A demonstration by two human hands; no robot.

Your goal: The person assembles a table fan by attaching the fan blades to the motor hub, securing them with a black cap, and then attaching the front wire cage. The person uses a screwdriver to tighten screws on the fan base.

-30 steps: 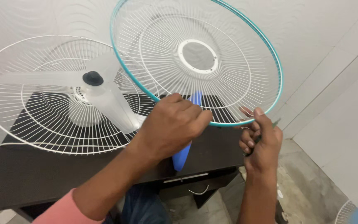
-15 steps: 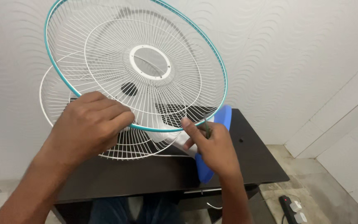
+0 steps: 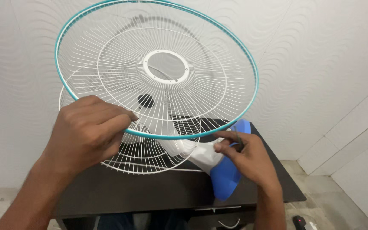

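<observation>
Above dark table (image 3: 120,191), fan guard (image 3: 158,70) in left fingers (image 3: 120,117).

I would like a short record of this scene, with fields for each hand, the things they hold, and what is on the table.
left hand: grips the teal rim of the front fan guard, holding it up, tilted
right hand: pinches a thin dark tool, apart from the guard rim
table: dark, bears the fan
fan body: white, with a blue part, lying on the table
rear guard: white wire, behind the front guard
wall: white, wavy texture

Front grille (image 3: 158,72) now higher, off right hand (image 3: 245,159).
</observation>
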